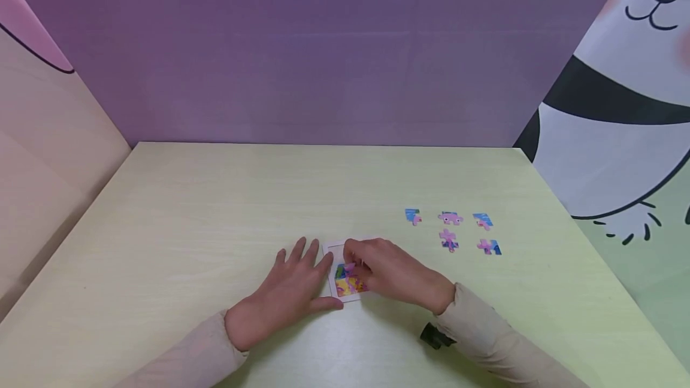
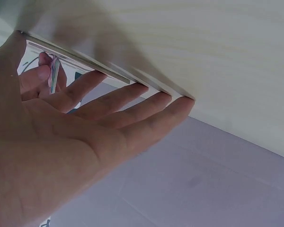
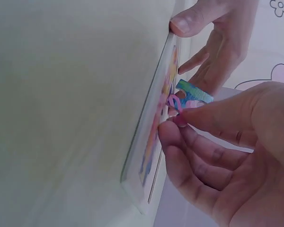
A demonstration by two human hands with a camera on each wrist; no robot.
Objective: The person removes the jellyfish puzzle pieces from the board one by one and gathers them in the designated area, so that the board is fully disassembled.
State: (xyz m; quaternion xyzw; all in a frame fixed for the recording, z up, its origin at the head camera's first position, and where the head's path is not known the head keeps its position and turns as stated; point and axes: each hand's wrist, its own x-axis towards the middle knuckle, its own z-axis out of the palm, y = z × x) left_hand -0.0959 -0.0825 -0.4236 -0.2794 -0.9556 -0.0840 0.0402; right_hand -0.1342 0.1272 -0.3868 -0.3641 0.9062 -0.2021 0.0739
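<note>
A small white puzzle tray (image 1: 336, 251) lies on the table between the hands, its near part filled with joined yellow and pink jigsaw pieces (image 1: 345, 288). With fingers spread and straight, my left hand (image 1: 291, 286) rests along the tray's left side, thumb at the near corner. My right hand (image 1: 390, 271) is over the tray's right side and covers part of it. Between its thumb and forefinger it pinches a blue-green and pink jigsaw piece (image 3: 195, 92), which stands tilted close over the picture. The left wrist view shows that piece (image 2: 54, 74) edge-on beyond the left palm.
Several loose jigsaw pieces lie to the right and farther back on the pale table (image 1: 215, 196), among them a pink one with eyes (image 1: 450, 218) and a blue-and-pink one (image 1: 489, 247). A purple wall (image 1: 323, 52) stands behind the table's far edge.
</note>
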